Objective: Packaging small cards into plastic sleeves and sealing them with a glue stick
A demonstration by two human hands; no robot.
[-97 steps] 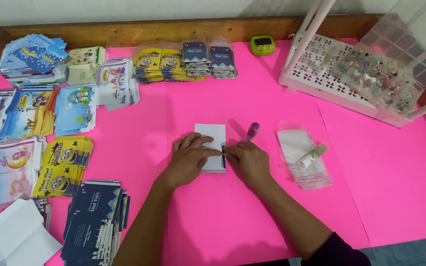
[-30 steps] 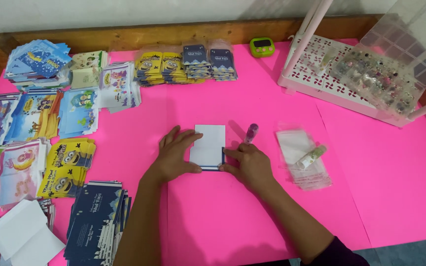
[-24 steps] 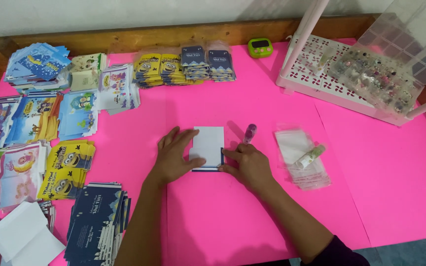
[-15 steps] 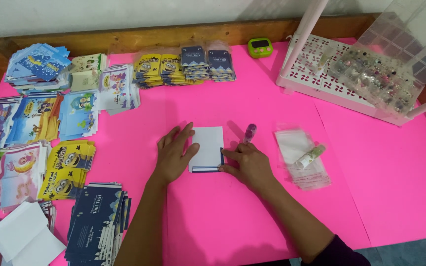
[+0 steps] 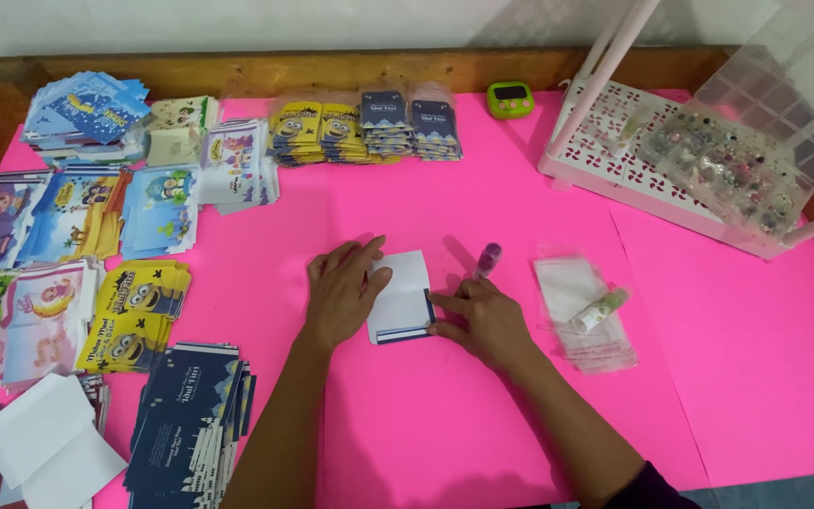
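Note:
A small white folded paper envelope [image 5: 405, 300] with dark blue edges lies flat on the pink table cover [image 5: 482, 415]. My left hand [image 5: 343, 290] rests flat with spread fingers on the envelope's left side. My right hand [image 5: 482, 319] presses its fingertips on the envelope's right blue flap. A purple glue stick [image 5: 488, 258] lies just beyond my right hand.
Stacks of printed envelopes [image 5: 96, 217] fill the left side, with dark blue ones [image 5: 186, 429] at the front left. Yellow and blue packs [image 5: 365, 124] and a green timer [image 5: 509, 97] sit at the back. A clear bag with a small tube [image 5: 588, 311] and a white rack [image 5: 680, 160] are on the right.
My left hand slid from the middle of the envelope to its left edge and now lies flat. The envelope turned slightly. My right hand stayed on the right flap.

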